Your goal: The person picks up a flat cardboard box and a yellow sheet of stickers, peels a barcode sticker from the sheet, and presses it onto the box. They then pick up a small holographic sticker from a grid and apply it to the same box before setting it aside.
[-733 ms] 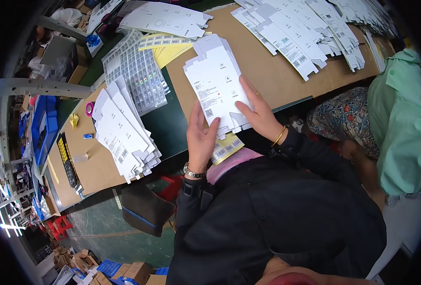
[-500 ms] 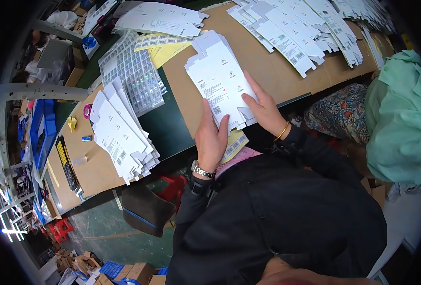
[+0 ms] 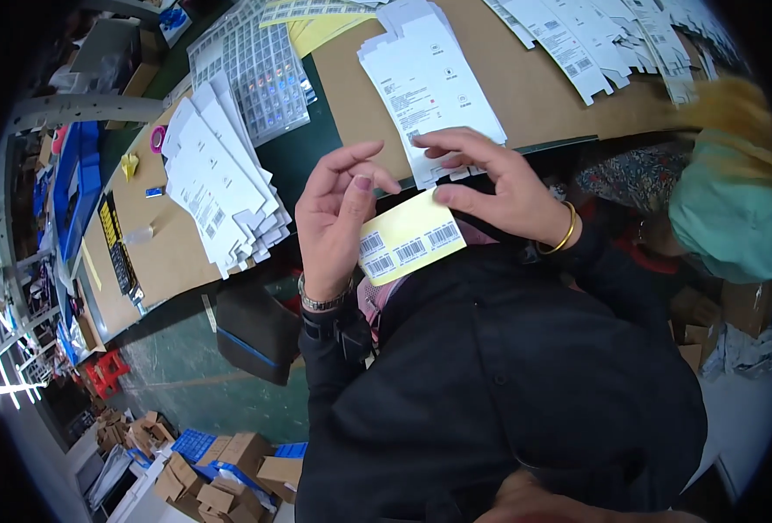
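Observation:
A small yellow-backed sheet of barcode labels [image 3: 414, 246] lies at my lap, below and between my hands. My left hand [image 3: 341, 213] is beside its left end, fingers loosely bent and apart, with nothing visible in them. My right hand [image 3: 501, 187] hovers over the sheet's upper right corner, thumb and fingers spread; whether the thumb tip touches the corner I cannot tell. Just beyond my hands, a pile of flat white cartons [image 3: 438, 83] rests at the table edge, its near end partly hidden by my right fingers.
Another pile of flat white cartons [image 3: 220, 183] is on the left. Behind it lie sheets of shiny stickers [image 3: 260, 83] and yellow label sheets [image 3: 329, 33]. More cartons [image 3: 578, 44] cover the far right. A person in a green garment [image 3: 726, 209] sits at the right.
Both hands have let go of the white cartons, which now rest on the table. They have drawn back toward the label sheet, which shows more fully. The view has shifted somewhat.

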Action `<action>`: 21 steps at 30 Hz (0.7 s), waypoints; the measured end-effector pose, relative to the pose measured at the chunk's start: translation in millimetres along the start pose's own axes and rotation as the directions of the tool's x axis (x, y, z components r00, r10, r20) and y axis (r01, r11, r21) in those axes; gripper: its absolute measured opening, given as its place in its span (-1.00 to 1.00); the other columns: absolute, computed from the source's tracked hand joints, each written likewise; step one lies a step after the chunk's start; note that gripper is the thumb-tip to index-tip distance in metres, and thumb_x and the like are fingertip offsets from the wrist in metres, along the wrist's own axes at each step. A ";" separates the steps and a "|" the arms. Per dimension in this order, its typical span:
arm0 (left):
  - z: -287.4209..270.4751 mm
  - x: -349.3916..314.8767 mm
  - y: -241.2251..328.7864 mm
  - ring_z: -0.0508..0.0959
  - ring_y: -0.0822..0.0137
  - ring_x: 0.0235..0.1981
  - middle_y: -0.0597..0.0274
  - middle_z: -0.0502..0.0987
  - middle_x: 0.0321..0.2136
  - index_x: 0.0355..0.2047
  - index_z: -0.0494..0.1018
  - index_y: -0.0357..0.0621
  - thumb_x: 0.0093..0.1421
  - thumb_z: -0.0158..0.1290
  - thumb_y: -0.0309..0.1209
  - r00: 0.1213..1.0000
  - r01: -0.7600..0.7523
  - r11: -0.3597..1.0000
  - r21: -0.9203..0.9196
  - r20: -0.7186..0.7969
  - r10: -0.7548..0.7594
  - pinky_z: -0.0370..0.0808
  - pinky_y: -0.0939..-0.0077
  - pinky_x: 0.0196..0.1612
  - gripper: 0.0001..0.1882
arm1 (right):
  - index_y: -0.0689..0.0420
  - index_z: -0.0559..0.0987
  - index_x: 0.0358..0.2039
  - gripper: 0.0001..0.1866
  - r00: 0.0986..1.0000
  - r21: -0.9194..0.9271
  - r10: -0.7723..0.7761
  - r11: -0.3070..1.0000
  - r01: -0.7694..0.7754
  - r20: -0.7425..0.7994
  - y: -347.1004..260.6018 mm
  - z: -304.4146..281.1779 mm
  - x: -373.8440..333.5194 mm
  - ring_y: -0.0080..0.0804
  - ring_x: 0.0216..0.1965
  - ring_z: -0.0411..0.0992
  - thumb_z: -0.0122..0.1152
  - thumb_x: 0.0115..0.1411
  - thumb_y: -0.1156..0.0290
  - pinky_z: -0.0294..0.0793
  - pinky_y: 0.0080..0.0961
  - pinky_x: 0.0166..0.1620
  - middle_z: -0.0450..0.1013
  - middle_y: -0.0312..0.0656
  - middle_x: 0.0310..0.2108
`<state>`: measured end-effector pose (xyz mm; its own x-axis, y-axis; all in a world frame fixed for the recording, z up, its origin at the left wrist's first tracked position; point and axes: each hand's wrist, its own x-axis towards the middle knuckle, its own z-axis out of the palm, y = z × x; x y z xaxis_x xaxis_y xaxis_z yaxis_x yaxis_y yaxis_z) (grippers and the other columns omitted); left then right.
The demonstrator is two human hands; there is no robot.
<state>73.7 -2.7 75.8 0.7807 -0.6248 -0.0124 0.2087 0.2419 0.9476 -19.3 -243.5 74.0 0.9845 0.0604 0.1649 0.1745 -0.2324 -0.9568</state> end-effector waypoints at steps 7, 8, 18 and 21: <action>13.9 -1.3 -9.6 0.59 0.62 -0.28 0.21 0.66 -0.19 0.21 0.47 -0.39 0.46 0.17 -0.52 0.989 -0.102 0.959 0.263 -0.079 0.126 0.48 0.73 -0.26 -0.64 | 0.25 0.33 0.42 -0.34 0.952 0.507 0.261 0.805 -0.306 0.160 -7.0 9.4 -17.1 -0.55 0.01 0.55 0.33 0.36 0.65 0.55 -0.59 0.09 0.59 -0.18 -0.08; 15.5 -0.9 -11.2 0.59 0.63 -0.27 0.22 0.66 -0.21 0.19 0.49 -0.39 0.45 0.19 -0.53 0.988 -0.096 0.940 0.327 -0.087 0.131 0.48 0.75 -0.26 -0.65 | 0.25 0.33 0.42 -0.34 0.953 0.504 0.262 0.809 -0.302 0.152 -8.1 9.1 -20.1 -0.55 0.01 0.55 0.33 0.36 0.65 0.55 -0.59 0.09 0.59 -0.18 -0.08; 31.4 -9.0 -1.8 0.67 0.58 -0.27 0.20 0.73 -0.29 -0.06 0.61 -0.39 0.36 0.30 -0.52 0.976 0.216 0.935 0.281 -0.035 -0.215 0.59 0.72 -0.23 -0.79 | 0.27 0.47 0.12 -0.60 0.973 0.365 0.220 0.914 -0.179 -0.074 -9.8 14.9 -45.9 -0.60 -0.10 0.56 0.37 0.32 0.68 0.60 -0.62 0.01 0.57 -0.24 -0.16; 31.1 -9.2 -5.2 0.71 0.53 -0.26 0.13 0.75 -0.27 -0.04 0.59 -0.38 0.36 0.31 -0.53 0.971 0.237 0.950 0.202 -0.047 -0.233 0.62 0.70 -0.21 -0.77 | 0.27 0.52 0.06 -0.65 0.975 0.298 0.198 0.941 -0.160 -0.100 -6.4 13.3 -50.4 -0.59 -0.10 0.57 0.40 0.31 0.66 0.60 -0.61 0.01 0.58 -0.24 -0.16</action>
<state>47.1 -21.3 80.9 0.7375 -0.6284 -0.2474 0.2647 -0.0680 0.9619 -70.3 -232.2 68.6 0.9965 -0.0840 -0.0045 0.0007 0.0612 -0.9981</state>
